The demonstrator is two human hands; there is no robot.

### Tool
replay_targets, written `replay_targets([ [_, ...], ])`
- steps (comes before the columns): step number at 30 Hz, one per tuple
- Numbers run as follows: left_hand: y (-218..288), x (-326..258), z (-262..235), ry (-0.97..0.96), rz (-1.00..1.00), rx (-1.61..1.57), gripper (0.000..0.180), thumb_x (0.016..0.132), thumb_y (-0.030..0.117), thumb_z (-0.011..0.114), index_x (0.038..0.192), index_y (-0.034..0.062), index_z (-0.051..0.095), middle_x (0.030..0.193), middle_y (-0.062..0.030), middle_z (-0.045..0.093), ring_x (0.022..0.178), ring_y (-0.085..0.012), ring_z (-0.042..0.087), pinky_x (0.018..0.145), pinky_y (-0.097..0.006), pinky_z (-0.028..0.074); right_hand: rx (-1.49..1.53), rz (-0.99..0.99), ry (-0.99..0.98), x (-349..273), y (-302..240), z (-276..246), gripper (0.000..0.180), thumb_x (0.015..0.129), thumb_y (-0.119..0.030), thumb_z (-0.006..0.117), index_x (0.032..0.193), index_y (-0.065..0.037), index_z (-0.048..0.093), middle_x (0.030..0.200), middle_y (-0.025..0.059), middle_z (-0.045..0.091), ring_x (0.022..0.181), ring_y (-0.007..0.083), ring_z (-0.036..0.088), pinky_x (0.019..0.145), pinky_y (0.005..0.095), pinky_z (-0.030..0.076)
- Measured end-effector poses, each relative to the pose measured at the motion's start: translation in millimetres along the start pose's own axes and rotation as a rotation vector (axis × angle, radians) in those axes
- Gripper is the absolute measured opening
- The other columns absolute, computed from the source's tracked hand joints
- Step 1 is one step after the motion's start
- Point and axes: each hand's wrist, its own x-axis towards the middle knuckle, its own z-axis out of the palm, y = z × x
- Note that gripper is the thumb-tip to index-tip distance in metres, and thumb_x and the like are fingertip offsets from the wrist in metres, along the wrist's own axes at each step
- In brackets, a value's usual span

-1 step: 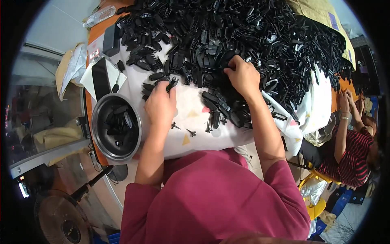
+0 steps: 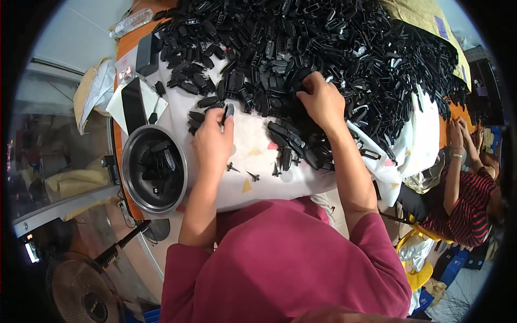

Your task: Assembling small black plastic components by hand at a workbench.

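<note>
A small black plastic part [image 2: 230, 110] is pinched between the thumb and fingers of my left hand [image 2: 211, 141], just above the white patterned cloth. Further right, my right hand [image 2: 326, 103] reaches into the near edge of a large heap of black plastic parts [image 2: 280, 37]. Its thumb and fingers are curled together against dark pieces, and what they grip blends into the heap. Several loose black parts [image 2: 288, 135] lie on the cloth between my hands. Nearer to me are small dark pointed pieces [image 2: 253, 176].
At my left stands a round metal bowl [image 2: 127, 177] with several black parts inside. Behind it are a dark phone-like slab [image 2: 133, 102], a dark box [image 2: 147, 54] and a clear plastic bottle [image 2: 132, 22]. Another person's arm [image 2: 455, 156] is at the far right; a fan [image 2: 81, 290] stands lower left.
The black part in my left fingers has turned, now showing a smoother, greyer face. My right hand has hardly moved.
</note>
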Motion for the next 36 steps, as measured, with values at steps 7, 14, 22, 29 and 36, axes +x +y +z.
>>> replay_targets([
  [7,18.9,-0.5,-29.6,-0.507,-0.673,-1.447,0.016,0.084,0.007,0.049,0.100,0.0062,0.053,0.069,0.0007,0.048,0.050,-0.0033,0.038,0.044,-0.017,0.028,1.393,-0.038,0.095,-40.8,-44.9,-19.3,0.021,0.081,0.004,0.051,0.100,0.000,0.057,0.094,0.0040,0.056,0.070,0.0071,0.054,0.062,0.0204,0.047],
  [14,36.3,-11.9,-43.6,-0.497,-0.210,-1.134,0.035,0.078,0.006,0.063,0.111,0.0014,0.053,0.087,-0.0048,0.055,0.066,-0.0096,0.048,0.059,-0.021,0.040,1.543,-0.026,-0.282,-67.3,-43.8,-7.0,0.017,0.077,0.006,0.060,0.093,0.004,0.055,0.098,0.0123,0.057,0.071,0.0156,0.061,0.065,0.0260,0.054],
  [22,58.7,-7.6,-54.9,-0.283,0.173,-0.735,0.028,0.078,0.013,0.063,0.103,0.0001,0.059,0.090,-0.0104,0.059,0.079,-0.0178,0.056,0.071,-0.025,0.044,0.792,-0.578,-0.059,-70.2,-38.6,-29.8,0.032,0.076,0.006,0.057,0.107,-0.001,0.058,0.090,0.0099,0.059,0.078,0.0160,0.058,0.063,0.0251,0.050],
  [29,58.7,-8.4,-57.9,-0.222,0.371,-0.560,0.026,0.079,0.012,0.062,0.101,0.0000,0.059,0.090,-0.0115,0.059,0.077,-0.0194,0.058,0.065,-0.024,0.045,0.401,-0.754,0.088,-71.0,-34.9,-38.2,0.040,0.068,0.008,0.060,0.106,-0.004,0.059,0.085,0.0120,0.058,0.066,0.0250,0.054,0.056,0.0304,0.044],
  [36,62.2,-23.0,-30.1,-0.414,-0.159,-1.175,0.031,0.087,0.019,0.055,0.112,0.0012,0.054,0.088,0.0011,0.056,0.062,-0.0030,0.043,0.055,-0.016,0.037,0.534,-0.643,0.200,-84.1,-40.5,-14.1,0.043,0.063,0.010,0.064,0.104,-0.001,0.058,0.086,0.0137,0.058,0.067,0.0248,0.055,0.057,0.0301,0.045],
])
